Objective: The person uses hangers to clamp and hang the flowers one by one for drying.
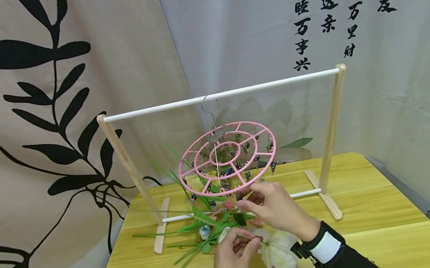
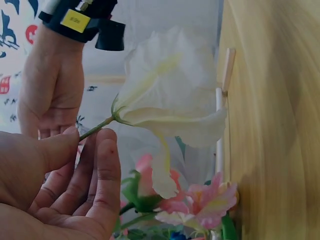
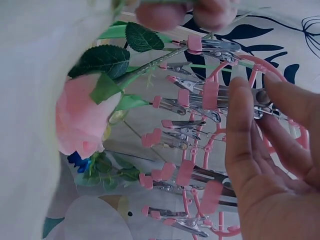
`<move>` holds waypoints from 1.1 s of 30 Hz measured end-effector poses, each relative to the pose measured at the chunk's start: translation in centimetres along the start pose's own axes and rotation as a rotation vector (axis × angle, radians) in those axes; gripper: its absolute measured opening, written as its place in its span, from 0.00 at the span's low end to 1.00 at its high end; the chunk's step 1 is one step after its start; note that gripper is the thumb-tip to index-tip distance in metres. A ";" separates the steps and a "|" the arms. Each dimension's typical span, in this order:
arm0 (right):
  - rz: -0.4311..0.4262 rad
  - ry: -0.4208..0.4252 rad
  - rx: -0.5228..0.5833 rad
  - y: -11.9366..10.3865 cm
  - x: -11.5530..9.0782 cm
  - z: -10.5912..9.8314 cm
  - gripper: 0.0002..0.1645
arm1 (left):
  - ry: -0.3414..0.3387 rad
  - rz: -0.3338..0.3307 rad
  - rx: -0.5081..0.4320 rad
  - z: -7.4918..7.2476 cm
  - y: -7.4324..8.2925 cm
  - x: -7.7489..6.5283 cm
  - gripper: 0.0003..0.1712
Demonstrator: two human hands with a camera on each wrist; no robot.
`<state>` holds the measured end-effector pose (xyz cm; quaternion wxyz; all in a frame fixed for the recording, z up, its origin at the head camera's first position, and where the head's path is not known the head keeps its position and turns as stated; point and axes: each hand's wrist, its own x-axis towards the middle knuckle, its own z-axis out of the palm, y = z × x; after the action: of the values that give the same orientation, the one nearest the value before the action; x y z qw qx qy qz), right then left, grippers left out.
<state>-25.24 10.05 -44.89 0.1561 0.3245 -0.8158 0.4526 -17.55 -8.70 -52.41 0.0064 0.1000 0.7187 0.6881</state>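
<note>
My left hand [image 1: 233,261] pinches the thin green stem of a white artificial flower [image 2: 167,85] between thumb and fingertips; its bloom spreads to the right, low over the table. Above it, my right hand [image 1: 279,208] reaches to the lower front edge of a pink round clip hanger [image 1: 225,193]. Its thumb and fingers pinch the metal end of a clip with a pink tip [image 3: 210,95], as the right wrist view shows. Whether that clip's jaws are parted is unclear. Beside it, a pink rose [image 3: 82,117] hangs from its stem among other clips.
A wooden stand with a white top bar [image 1: 275,83] carries the hanger by its hook [image 1: 209,111]. Green stems [image 1: 193,256] and a small blue flower [image 1: 204,232] are below and left of the hanger. A patterned cloth [image 1: 132,48] hangs behind the wooden table [image 1: 386,238].
</note>
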 end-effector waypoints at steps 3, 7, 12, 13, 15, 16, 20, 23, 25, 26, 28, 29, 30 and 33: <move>0.006 -0.014 0.014 0.0 0.0 0.0 0.16 | 0.019 0.014 0.007 0.1 -0.2 0.4 0.12; 0.011 -0.004 -0.002 0.0 0.3 0.1 0.15 | 0.075 0.048 0.046 0.1 -0.4 1.3 0.10; 0.018 0.031 -0.005 0.1 0.5 0.4 0.13 | 0.173 0.095 0.081 0.2 -0.8 2.3 0.09; 0.015 0.037 0.007 0.1 0.5 0.5 0.13 | 0.190 0.104 0.075 0.2 -0.9 2.5 0.09; 0.012 0.046 0.035 0.1 0.6 0.6 0.12 | 0.223 0.119 0.059 0.2 -1.0 2.8 0.08; 0.016 0.052 0.045 0.1 0.6 0.6 0.12 | 0.238 0.128 0.054 0.2 -1.1 2.9 0.08; 0.048 0.082 0.046 0.0 0.4 0.5 0.11 | 0.283 0.148 0.067 -0.1 -1.1 3.1 0.09; 0.069 0.099 0.034 0.0 0.4 0.3 0.11 | 0.310 0.151 0.100 -0.2 -1.1 3.2 0.11; 0.071 0.106 0.034 0.0 0.4 0.3 0.11 | 0.320 0.156 0.106 -0.2 -1.1 3.3 0.12; 0.068 0.110 0.039 0.0 0.4 0.3 0.10 | 0.322 0.160 0.101 -0.2 -1.1 3.4 0.13; 0.067 0.116 0.050 0.0 0.4 0.4 0.10 | 0.317 0.175 0.083 -0.1 -1.2 3.4 0.14; 0.067 0.116 0.054 -0.1 0.4 0.4 0.09 | 0.314 0.182 0.075 0.0 -1.2 3.4 0.16; 0.069 0.115 0.059 -0.1 0.4 0.5 0.08 | 0.308 0.196 0.064 0.1 -1.3 3.4 0.17; 0.080 0.109 0.061 -0.1 0.4 0.8 0.09 | 0.294 0.224 0.040 0.4 -1.4 3.4 0.23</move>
<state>-25.38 9.18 -45.04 0.1721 0.2713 -0.8043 0.5000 -21.01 -7.80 -53.43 -0.1774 0.0780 0.7099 0.6771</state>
